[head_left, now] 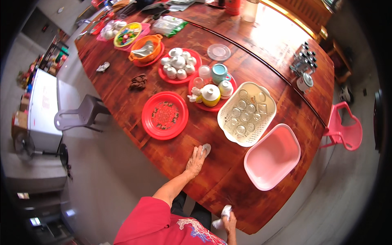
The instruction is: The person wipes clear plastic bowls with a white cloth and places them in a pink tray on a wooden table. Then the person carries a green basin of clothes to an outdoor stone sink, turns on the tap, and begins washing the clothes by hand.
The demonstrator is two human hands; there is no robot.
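Note:
My left hand [195, 162] reaches forward onto the brown wooden table [175, 155]. Its fingers press a small greyish cloth [207, 150] against the tabletop. Close to my body, by the near edge, my right hand [230, 223] grips a crumpled white cloth [226, 211], part of which hangs down. A round red plastic tray [165, 132] with a patterned middle lies ahead and to the left of my left hand. Right of that hand is a cream perforated basket [228, 130] holding several upturned glasses [241, 129]. A deep pink basin [272, 157] stands at its near right.
Farther back, red trays hold white cups [178, 62], a yellow teapot [210, 96] and a turquoise mug [219, 72]. An orange colander [148, 48] contains spoons. A brown cloth [138, 82] and a clear lid [219, 52] lie nearby. Chairs, grey [81, 115] and pink [347, 127], flank the table.

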